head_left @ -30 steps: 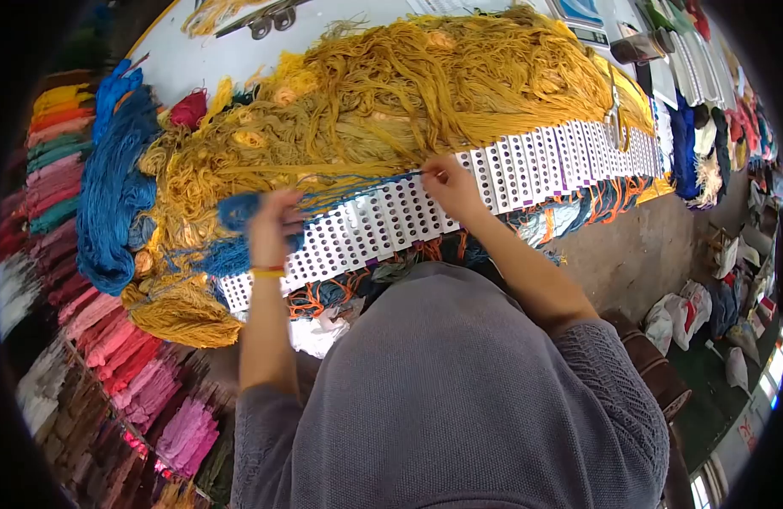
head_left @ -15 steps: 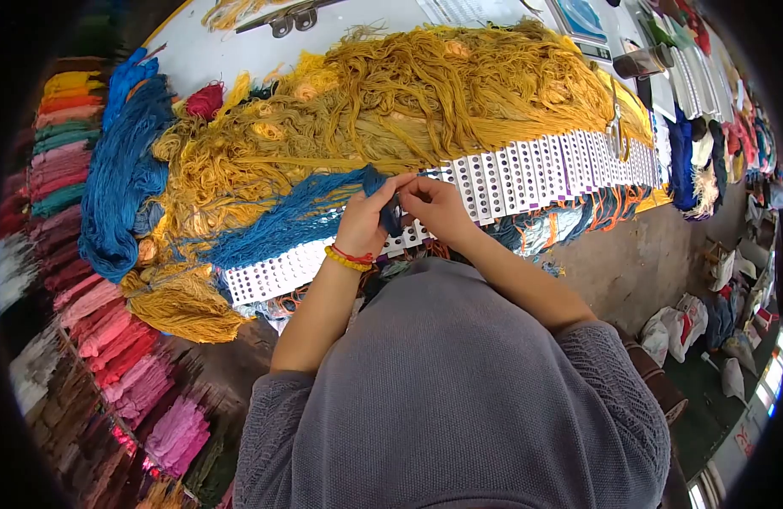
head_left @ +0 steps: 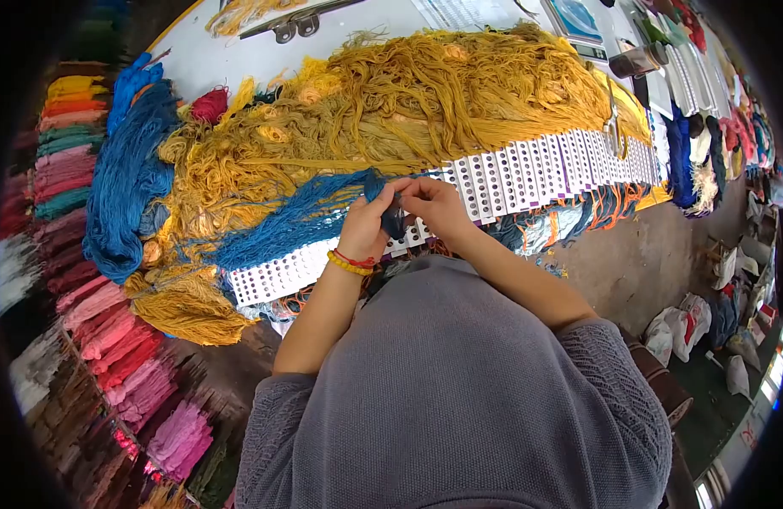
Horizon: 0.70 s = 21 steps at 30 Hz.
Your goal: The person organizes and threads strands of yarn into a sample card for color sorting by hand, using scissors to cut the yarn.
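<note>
A bundle of blue yarn [head_left: 281, 222] trails leftward over the white punched cards [head_left: 281, 273], and its end runs into my left hand [head_left: 363, 225]. That hand is closed on the yarn, with dark blue strands hanging below its fingers. Close beside it, my right hand [head_left: 438, 212] is closed in a pinch at the same strands; what sits between its fingertips is too small to make out. Behind both hands lies a big heap of mustard-yellow yarn [head_left: 391, 93].
Scissors [head_left: 613, 127] lie at the right on the cards. Another blue skein [head_left: 124, 187] rests at the table's left end. Pink and red skeins [head_left: 111, 339] hang on the left. A dark jar [head_left: 637, 61] and a scale [head_left: 575, 21] stand at the back right.
Both hands stay close together at the blue yarn, with only slight finger movement. The whole view has shifted a little.
</note>
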Motion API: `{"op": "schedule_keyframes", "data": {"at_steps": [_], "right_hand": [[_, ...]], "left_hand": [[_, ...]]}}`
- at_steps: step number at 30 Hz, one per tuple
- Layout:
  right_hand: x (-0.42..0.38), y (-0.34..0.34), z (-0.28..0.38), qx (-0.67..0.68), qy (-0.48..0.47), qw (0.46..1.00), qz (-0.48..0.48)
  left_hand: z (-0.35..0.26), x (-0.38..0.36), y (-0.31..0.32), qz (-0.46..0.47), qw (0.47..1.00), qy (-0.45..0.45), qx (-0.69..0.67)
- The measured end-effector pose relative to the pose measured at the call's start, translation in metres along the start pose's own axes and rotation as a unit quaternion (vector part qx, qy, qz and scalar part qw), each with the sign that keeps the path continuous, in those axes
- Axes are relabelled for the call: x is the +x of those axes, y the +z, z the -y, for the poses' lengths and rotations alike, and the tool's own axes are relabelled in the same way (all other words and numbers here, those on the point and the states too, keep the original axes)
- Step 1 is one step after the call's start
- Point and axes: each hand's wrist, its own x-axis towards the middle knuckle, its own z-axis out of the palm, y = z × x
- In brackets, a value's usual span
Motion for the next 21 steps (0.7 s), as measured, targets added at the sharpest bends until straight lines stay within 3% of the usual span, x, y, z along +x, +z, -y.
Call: {"op": "schedule_keyframes", "data": {"at_steps": [6,12,15,17,21], "right_hand": [[-0.003,-0.001,0.001,0.039,-0.028,0.999,0.023],[-0.006,-0.009,0.002,0.017,0.018,1.0,0.019],[-0.007,-0.011,-0.006,0.002,-0.036,0.999,0.006],[-0.008,-0.015,-0.008,-0.173,-0.069,0.983,0.003],[-0.007,-0.024,-0.017,-0.151,-0.073,0.986,0.016]], "left_hand": [[0.007,0.001,-0.001,-0.048,0.998,0.038,0.014],[0.011,0.001,0.001,-0.053,0.996,0.059,0.033],[0.008,-0.001,0.01,-0.045,0.997,0.054,0.014],[0.009,-0.001,0.014,-0.051,0.998,0.048,-0.001],[0.012,0.0,0.017,-0.052,0.998,0.038,-0.006]]}}
